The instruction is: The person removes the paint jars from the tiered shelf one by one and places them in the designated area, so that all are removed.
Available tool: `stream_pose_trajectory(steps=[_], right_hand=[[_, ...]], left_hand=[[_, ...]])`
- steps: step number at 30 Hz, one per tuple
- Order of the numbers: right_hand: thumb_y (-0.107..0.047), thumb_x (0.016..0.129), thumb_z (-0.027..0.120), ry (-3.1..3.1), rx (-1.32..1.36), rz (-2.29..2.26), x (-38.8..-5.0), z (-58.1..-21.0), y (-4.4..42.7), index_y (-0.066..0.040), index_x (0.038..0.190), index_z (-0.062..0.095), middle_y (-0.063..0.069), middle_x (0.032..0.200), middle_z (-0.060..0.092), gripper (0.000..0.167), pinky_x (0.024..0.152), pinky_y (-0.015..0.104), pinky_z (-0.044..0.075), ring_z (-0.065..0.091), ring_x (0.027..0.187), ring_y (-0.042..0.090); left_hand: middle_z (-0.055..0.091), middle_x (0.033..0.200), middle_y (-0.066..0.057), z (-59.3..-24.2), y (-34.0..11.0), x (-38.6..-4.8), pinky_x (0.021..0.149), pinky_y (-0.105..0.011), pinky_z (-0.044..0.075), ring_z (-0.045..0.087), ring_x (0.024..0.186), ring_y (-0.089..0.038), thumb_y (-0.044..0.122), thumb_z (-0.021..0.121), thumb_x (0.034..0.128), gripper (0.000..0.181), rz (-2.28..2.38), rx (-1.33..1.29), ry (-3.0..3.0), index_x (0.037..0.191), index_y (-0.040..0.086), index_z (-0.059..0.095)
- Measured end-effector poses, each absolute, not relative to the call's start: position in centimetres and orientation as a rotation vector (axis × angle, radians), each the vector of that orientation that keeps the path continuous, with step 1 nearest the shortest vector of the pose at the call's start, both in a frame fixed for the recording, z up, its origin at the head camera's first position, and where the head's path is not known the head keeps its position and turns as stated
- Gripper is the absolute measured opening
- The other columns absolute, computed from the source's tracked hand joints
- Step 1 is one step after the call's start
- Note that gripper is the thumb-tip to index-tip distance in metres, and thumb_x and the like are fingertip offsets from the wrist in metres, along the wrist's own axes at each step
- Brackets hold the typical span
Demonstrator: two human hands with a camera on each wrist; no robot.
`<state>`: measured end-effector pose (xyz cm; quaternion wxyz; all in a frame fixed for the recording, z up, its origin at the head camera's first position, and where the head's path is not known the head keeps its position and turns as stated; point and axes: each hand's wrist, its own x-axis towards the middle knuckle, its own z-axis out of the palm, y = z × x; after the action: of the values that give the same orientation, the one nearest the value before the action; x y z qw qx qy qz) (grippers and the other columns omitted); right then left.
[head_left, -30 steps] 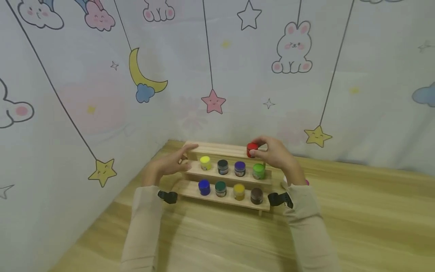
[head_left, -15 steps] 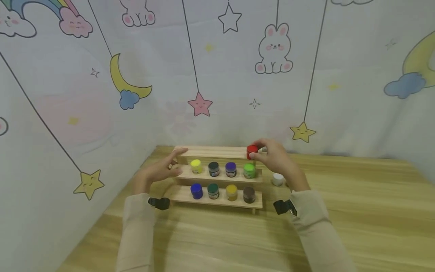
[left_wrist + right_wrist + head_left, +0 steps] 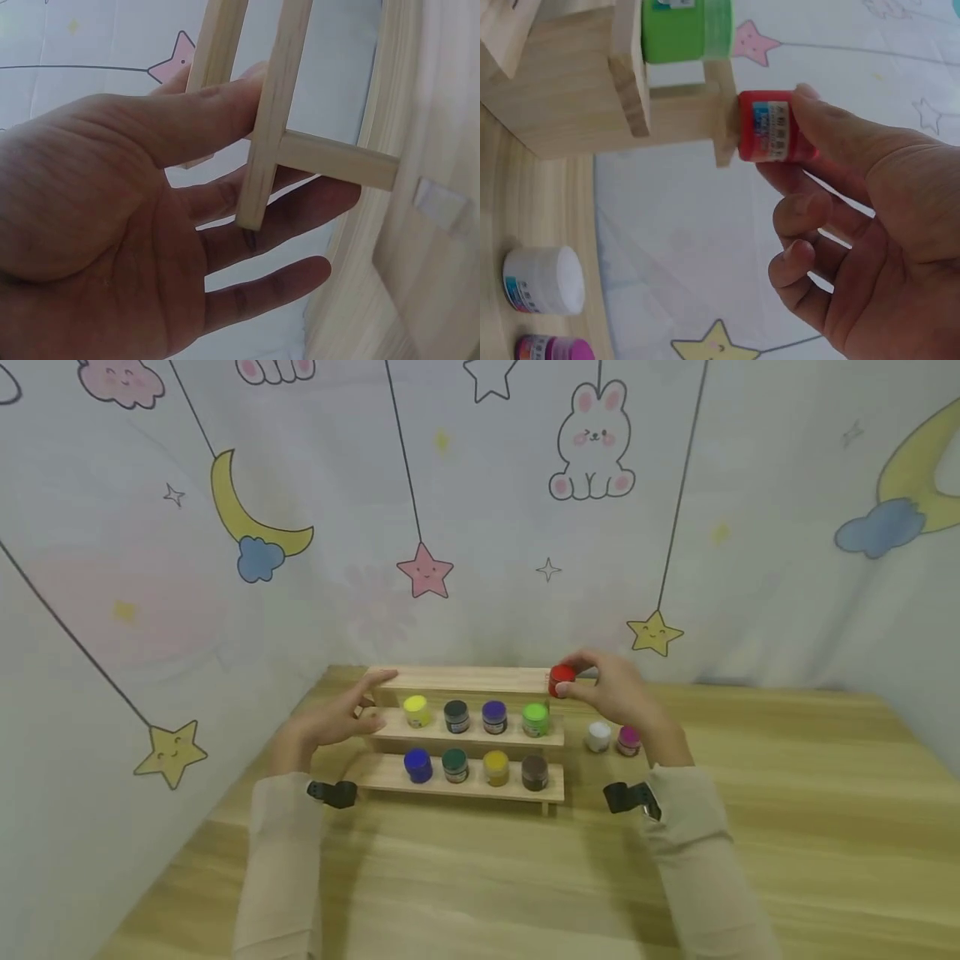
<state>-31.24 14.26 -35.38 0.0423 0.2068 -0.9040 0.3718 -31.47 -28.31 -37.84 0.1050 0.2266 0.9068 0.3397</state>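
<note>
The right hand (image 3: 618, 693) pinches a red jar (image 3: 562, 681) between thumb and fingers at the right end of the rack's top shelf (image 3: 465, 678); its base is at the board, and I cannot tell whether the shelf bears its weight. In the right wrist view the other fingers curl loosely, clear of the jar. The left hand (image 3: 322, 727) lies spread against the rack's left end, index finger reaching onto the top shelf's left corner, thumb by the left edge of the middle shelf (image 3: 388, 721). From its left edge to its right, that shelf carries yellow (image 3: 417, 712), black (image 3: 457, 717), purple (image 3: 494, 717) and light green (image 3: 536, 719) jars. The bottom shelf (image 3: 381, 774) carries blue (image 3: 418, 766), dark green (image 3: 454, 766), ochre (image 3: 496, 767) and brown (image 3: 535, 772) ones in the same order. The rack stands near the far left corner of the bench (image 3: 450, 877). Just beyond its right edge, a white jar (image 3: 598, 737) and a magenta jar (image 3: 629, 741) stand side by side on the bench.
</note>
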Motion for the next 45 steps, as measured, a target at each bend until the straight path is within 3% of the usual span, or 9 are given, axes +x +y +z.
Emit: stream_pose_trajectory(steps=[3, 10, 15, 21, 29, 40, 45], right_hand=[[-0.022, 0.093, 0.074, -2.766, 0.662, 1.134, -31.2, -34.9, 15.3, -0.005, 0.122, 0.065, 0.013, 0.114, 0.066, 0.035, 0.089, 0.046, 0.044, 0.057, 0.108, 0.031], [-0.021, 0.094, 0.073, -2.815, 0.728, 1.128, -30.9, -34.4, 17.8, -0.012, 0.123, 0.062, 0.017, 0.120, 0.066, 0.033, 0.069, 0.038, 0.045, 0.061, 0.070, 0.023], [-0.026, 0.091, 0.076, -2.834, 0.727, 1.133, -30.7, -34.5, 19.4, -0.013, 0.120, 0.063, 0.017, 0.120, 0.066, 0.034, 0.070, 0.037, 0.044, 0.065, 0.072, 0.022], [-0.030, 0.091, 0.076, -2.863, 0.695, 1.175, -30.3, -34.6, 20.8, -0.012, 0.124, 0.062, 0.017, 0.123, 0.063, 0.040, 0.076, 0.038, 0.047, 0.069, 0.081, 0.022], [-0.027, 0.091, 0.076, -2.906, 0.653, 1.257, -30.3, -35.2, 22.5, -0.010, 0.127, 0.060, 0.018, 0.122, 0.062, 0.042, 0.080, 0.042, 0.050, 0.068, 0.087, 0.025], [-0.026, 0.092, 0.075, -2.964, 0.633, 1.305, -30.2, -36.4, 23.6, -0.006, 0.128, 0.060, 0.020, 0.120, 0.062, 0.044, 0.078, 0.036, 0.053, 0.061, 0.100, 0.031], [-0.025, 0.094, 0.072, -3.001, 0.603, 1.334, -30.3, -36.5, 24.0, -0.006, 0.130, 0.056, 0.019, 0.115, 0.064, 0.044, 0.073, 0.038, 0.053, 0.062, 0.094, 0.029]], left_hand=[[0.021, 0.152, -0.025, -37.4, -28.2, -31.7, 0.082, -0.038, 0.045, 0.045, 0.115, -0.038, 0.014, 0.058, 0.1022, 0.074, 1.002, 0.669, 2.675, 0.160, 0.016, 0.013], [0.025, 0.152, -0.026, -36.7, -27.6, -31.9, 0.084, -0.041, 0.046, 0.046, 0.116, -0.038, 0.014, 0.058, 0.1025, 0.074, 1.001, 0.668, 2.665, 0.160, 0.017, 0.011], [0.018, 0.158, -0.023, -36.4, -27.4, -31.8, 0.086, -0.045, 0.045, 0.045, 0.120, -0.038, 0.015, 0.058, 0.1029, 0.075, 0.994, 0.673, 2.657, 0.161, 0.017, 0.010], [0.019, 0.157, -0.021, -36.6, -27.5, -31.7, 0.086, -0.046, 0.044, 0.044, 0.119, -0.038, 0.017, 0.058, 0.1032, 0.075, 0.965, 0.646, 2.666, 0.161, 0.019, 0.010], [0.014, 0.159, -0.019, -37.1, -27.6, -31.6, 0.086, -0.045, 0.045, 0.043, 0.120, -0.038, 0.015, 0.057, 0.1033, 0.074, 0.997, 0.653, 2.640, 0.161, 0.018, 0.010], [0.013, 0.159, -0.020, -37.4, -27.7, -31.1, 0.086, -0.044, 0.045, 0.043, 0.120, -0.038, 0.013, 0.057, 0.1031, 0.075, 1.027, 0.636, 2.620, 0.161, 0.019, 0.009], [0.015, 0.158, -0.019, -37.3, -27.8, -30.8, 0.085, -0.044, 0.045, 0.043, 0.120, -0.038, 0.013, 0.057, 0.1030, 0.075, 1.019, 0.603, 2.635, 0.161, 0.020, 0.010]])
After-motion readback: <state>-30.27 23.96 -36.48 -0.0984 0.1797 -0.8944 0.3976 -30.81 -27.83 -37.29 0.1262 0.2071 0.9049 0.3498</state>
